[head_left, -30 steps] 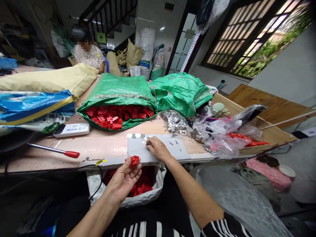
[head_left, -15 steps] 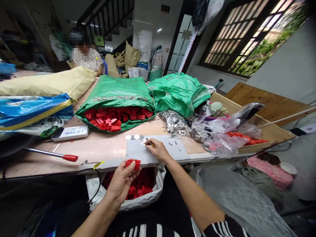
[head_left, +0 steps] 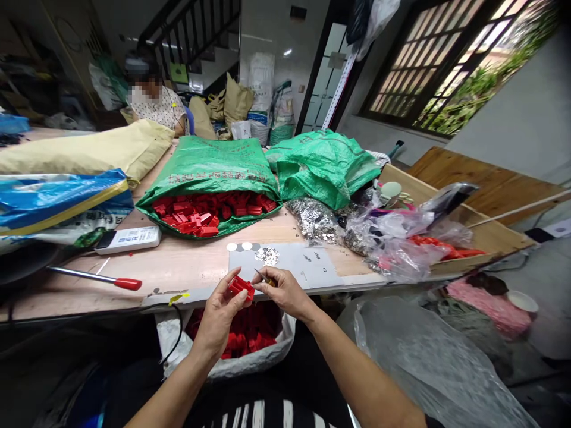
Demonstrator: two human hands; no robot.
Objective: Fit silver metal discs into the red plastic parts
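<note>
My left hand (head_left: 220, 312) pinches a small red plastic part (head_left: 241, 287) just in front of the table edge. My right hand (head_left: 285, 291) is closed on a thin pointed tool with a yellow grip (head_left: 264, 277), its tip aimed at the red part. Behind my hands lies a grey card (head_left: 303, 261) with a small heap of shiny metal pieces (head_left: 266, 256). Below my hands, a white sack of red parts (head_left: 250, 339) hangs under the table.
A green bag spilling red parts (head_left: 209, 211), a second green bag (head_left: 325, 163), silver pieces (head_left: 316, 220) and clear plastic bags (head_left: 401, 238) crowd the table. A red-handled screwdriver (head_left: 96, 277) and white remote (head_left: 129, 239) lie left. Another person (head_left: 154, 101) sits at the far end.
My right hand left the metal pieces on the grey card and came back toward my left hand with the tool. My left hand turned the red part up toward it.
</note>
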